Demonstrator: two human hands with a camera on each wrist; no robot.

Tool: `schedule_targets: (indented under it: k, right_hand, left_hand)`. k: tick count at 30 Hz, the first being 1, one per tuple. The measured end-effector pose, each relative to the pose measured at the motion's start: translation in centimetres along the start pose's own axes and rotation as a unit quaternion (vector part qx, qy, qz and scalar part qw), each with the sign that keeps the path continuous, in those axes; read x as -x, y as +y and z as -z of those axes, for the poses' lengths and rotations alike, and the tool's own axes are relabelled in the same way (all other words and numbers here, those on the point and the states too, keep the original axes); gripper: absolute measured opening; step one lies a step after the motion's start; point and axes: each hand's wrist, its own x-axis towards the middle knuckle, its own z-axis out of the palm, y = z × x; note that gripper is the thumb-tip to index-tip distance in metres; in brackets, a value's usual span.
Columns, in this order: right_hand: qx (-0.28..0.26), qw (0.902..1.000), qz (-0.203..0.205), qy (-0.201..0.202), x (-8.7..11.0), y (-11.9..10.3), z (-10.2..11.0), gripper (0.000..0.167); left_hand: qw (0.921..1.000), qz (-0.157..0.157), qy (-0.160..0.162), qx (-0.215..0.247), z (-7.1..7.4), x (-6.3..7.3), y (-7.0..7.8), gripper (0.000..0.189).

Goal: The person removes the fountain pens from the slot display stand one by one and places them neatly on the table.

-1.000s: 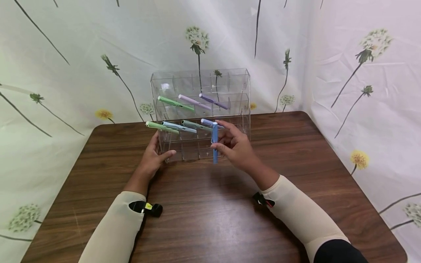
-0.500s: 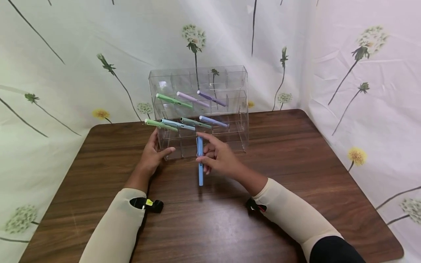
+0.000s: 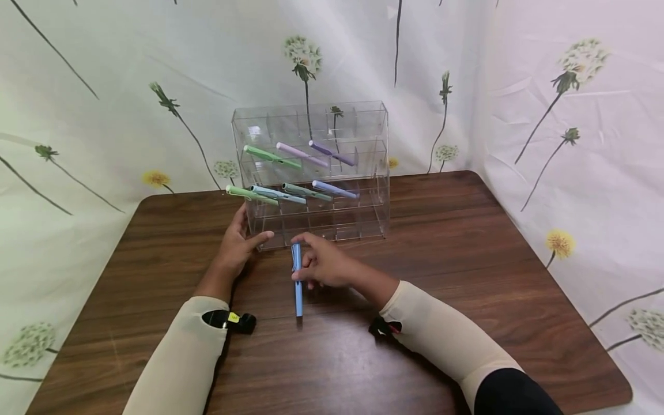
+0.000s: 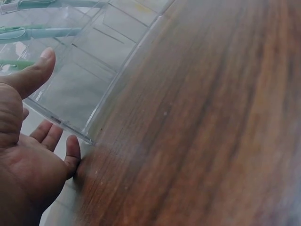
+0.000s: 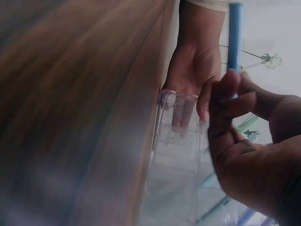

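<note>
Lately shifted: one blue pen (image 3: 298, 297), pinched in the right hand (image 3: 328, 264), carried leftward and personward, hence apart from the clear rack (image 3: 373, 151), over the desk (image 3: 441, 259). Left hand (image 3: 232, 252): fingers extended against the rack's left side. Racked: seven other pens (image 3: 305, 155).

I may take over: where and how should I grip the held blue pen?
Probably pinch the blue pen by its clipless end, from the person's left: that end juts bare, while the right hand holds the clip half from the right.
</note>
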Motion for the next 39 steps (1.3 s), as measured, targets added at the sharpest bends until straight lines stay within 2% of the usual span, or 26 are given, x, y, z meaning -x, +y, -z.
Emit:
schedule_targets:
  k: [5, 11, 31, 39]
  right_hand:
    - [0.027, 0.9987, -0.002, -0.043, -0.6, 0.5, -0.5, 0.070]
    - [0.040, 0.9970, -0.012, -0.065, -1.1, 1.0, -0.9, 0.067]
    - [0.112, 0.9918, -0.035, -0.051, -2.1, 2.2, -1.4, 0.067]
    - [0.115, 0.9911, -0.048, -0.046, -2.4, 2.4, -1.6, 0.067]
  left_hand:
    - [0.9999, 0.007, -0.005, -0.007, -0.1, -0.1, -0.2, 0.106]
    - [1.0000, 0.000, -0.003, -0.003, -0.3, -0.3, -0.4, 0.105]
    - [0.9999, -0.001, -0.010, -0.006, 0.1, -0.2, -0.2, 0.103]
    - [0.9998, 0.002, -0.009, -0.015, 0.3, -0.2, -0.5, 0.102]
